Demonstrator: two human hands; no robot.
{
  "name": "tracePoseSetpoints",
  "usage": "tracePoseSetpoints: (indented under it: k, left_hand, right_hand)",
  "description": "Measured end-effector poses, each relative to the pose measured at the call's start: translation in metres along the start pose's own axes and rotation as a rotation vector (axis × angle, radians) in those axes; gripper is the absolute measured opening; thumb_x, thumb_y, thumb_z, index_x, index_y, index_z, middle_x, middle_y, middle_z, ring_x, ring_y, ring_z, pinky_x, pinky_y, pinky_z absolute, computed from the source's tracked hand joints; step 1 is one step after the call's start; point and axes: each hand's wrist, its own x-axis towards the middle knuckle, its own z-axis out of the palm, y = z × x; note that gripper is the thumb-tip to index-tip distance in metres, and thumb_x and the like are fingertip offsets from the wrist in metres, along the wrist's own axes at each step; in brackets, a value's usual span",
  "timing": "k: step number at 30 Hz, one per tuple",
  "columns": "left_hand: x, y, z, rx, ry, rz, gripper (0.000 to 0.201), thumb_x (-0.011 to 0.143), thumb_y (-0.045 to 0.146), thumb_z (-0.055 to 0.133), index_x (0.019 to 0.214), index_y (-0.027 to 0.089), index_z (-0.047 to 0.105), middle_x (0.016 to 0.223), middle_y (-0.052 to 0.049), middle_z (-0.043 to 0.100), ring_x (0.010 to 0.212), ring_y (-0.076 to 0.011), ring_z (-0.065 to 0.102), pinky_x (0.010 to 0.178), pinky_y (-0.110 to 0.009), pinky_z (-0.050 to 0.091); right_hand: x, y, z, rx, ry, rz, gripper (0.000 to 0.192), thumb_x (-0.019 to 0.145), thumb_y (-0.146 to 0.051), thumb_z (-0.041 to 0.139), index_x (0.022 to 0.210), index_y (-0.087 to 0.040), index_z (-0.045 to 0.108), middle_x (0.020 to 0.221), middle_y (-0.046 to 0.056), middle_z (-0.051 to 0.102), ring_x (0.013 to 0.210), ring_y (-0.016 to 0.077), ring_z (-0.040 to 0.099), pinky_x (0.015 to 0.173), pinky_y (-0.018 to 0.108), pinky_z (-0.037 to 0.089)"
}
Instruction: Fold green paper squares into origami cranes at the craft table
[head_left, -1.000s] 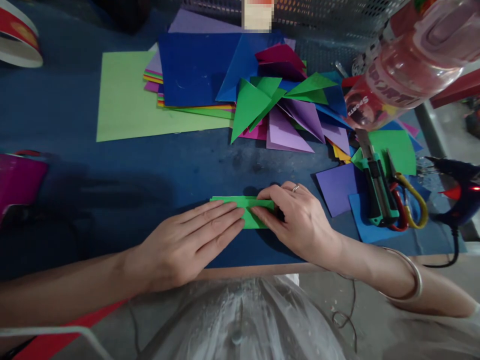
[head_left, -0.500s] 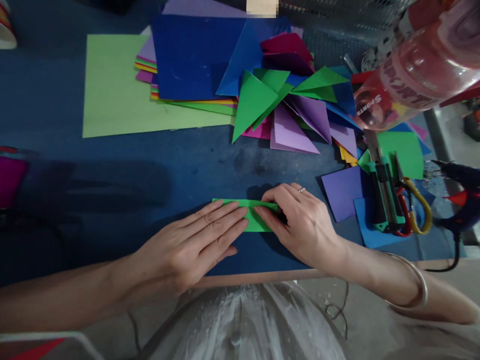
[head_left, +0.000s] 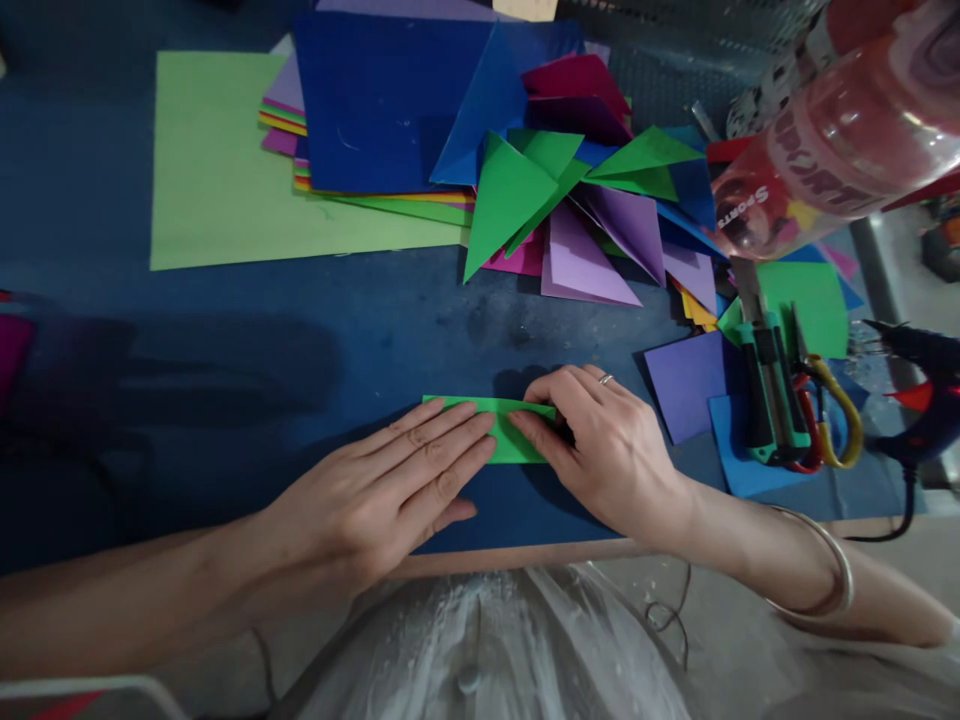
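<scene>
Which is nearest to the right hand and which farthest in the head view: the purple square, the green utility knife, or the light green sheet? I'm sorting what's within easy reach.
From the right hand:
1. Purple square, just to its right.
2. Green utility knife, farther right, beside the scissors.
3. Light green sheet, far across the table, up and to the left.

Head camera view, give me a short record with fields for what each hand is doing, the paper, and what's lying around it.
left hand: left hand lies flat, fingers pressing the near left part of the green folded strip
right hand: right hand with a ring, fingertips on the strip's right end
strip: long, narrow, flat on the blue table
behind: pile of folded paper triangles, stacked coloured sheets, light green sheet
right side: utility knife, scissors, glue gun, plastic bottle
</scene>
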Motion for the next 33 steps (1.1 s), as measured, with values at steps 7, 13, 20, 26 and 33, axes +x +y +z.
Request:
tracePoseSetpoints:
  k: [7, 13, 20, 26, 33]
  left_hand:
    - [-0.001, 0.001, 0.002, 0.002, 0.004, 0.007, 0.046, 0.097, 0.020, 0.069, 0.139, 0.003, 0.061, 0.144, -0.019, 0.065, 0.140, -0.0312, 0.057, 0.121, -0.047, 0.049]
    - [0.003, 0.000, -0.001, 0.016, -0.014, 0.027, 0.045, 0.099, 0.027, 0.067, 0.137, 0.003, 0.062, 0.145, -0.021, 0.064, 0.140, -0.0331, 0.058, 0.120, -0.049, 0.050]
    - [0.005, 0.002, -0.004, -0.004, -0.018, 0.023, 0.050, 0.100, 0.033, 0.066, 0.139, 0.002, 0.061, 0.145, -0.022, 0.063, 0.139, -0.0355, 0.058, 0.120, -0.051, 0.050]
    - [0.001, 0.006, -0.004, -0.017, -0.044, 0.007, 0.059, 0.100, 0.040, 0.063, 0.141, -0.001, 0.058, 0.149, -0.024, 0.059, 0.143, -0.0367, 0.053, 0.125, -0.051, 0.043]
    - [0.006, 0.006, -0.008, 0.027, -0.084, 0.024, 0.061, 0.101, 0.047, 0.060, 0.138, -0.002, 0.059, 0.149, -0.026, 0.058, 0.143, -0.0371, 0.053, 0.123, -0.050, 0.045]
  right_hand:
    - [-0.001, 0.001, 0.001, 0.000, 0.016, 0.001, 0.016, 0.105, -0.031, 0.056, 0.097, -0.018, 0.060, 0.083, 0.004, 0.066, 0.075, 0.0190, 0.059, 0.071, 0.033, 0.048]
    - [-0.001, 0.001, 0.001, 0.047, 0.005, 0.071, 0.013, 0.102, -0.032, 0.059, 0.108, -0.019, 0.058, 0.101, 0.009, 0.064, 0.092, 0.0225, 0.063, 0.076, 0.036, 0.055]
    - [-0.001, 0.001, 0.001, 0.022, 0.014, 0.038, 0.013, 0.103, -0.030, 0.057, 0.103, -0.018, 0.062, 0.100, 0.009, 0.065, 0.091, 0.0223, 0.064, 0.075, 0.035, 0.056]
    - [-0.004, 0.003, 0.000, 0.030, 0.114, -0.125, 0.021, 0.104, -0.014, 0.048, 0.101, -0.016, 0.069, 0.096, 0.010, 0.071, 0.088, 0.0198, 0.067, 0.079, 0.036, 0.056]
    - [-0.017, 0.006, -0.003, 0.039, 0.112, -0.603, 0.023, 0.102, -0.014, 0.053, 0.106, -0.011, 0.075, 0.110, 0.009, 0.081, 0.107, 0.0200, 0.074, 0.095, 0.033, 0.063]
